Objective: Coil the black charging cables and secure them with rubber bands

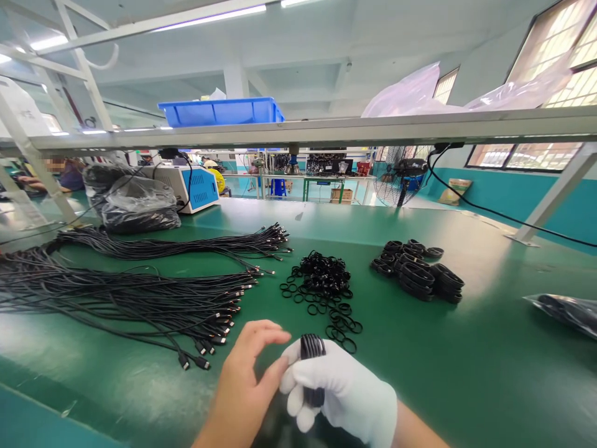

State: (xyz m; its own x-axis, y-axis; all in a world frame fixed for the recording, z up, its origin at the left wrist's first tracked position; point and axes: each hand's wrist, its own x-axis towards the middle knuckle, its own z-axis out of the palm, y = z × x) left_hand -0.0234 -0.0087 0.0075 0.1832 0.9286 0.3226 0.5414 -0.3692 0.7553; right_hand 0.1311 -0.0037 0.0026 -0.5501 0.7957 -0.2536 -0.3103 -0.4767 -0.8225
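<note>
My right hand [345,379], in a white glove, is closed around a coiled black cable [312,347] whose loops stand side by side between thumb and fingers. Bare, my left hand [249,373] is just left of the coil. Its thumb and index finger are apart, and the thumb tip meets the glove's fingers or comes very near them; I cannot tell which. Beyond both hands lies a heap of small black rings [324,277], with several loose ones strewn toward me. To the left, a spread of straight black cables [153,305] has its plug ends pointing right.
Several coiled cables [415,274] are piled at the right on the green table [494,348]. A second cable bundle [186,244] lies farther back. Behind it are a plastic bag [140,202] and a blue-and-white machine [198,186]. Overhead, a shelf [326,132] carries a blue tray [221,112].
</note>
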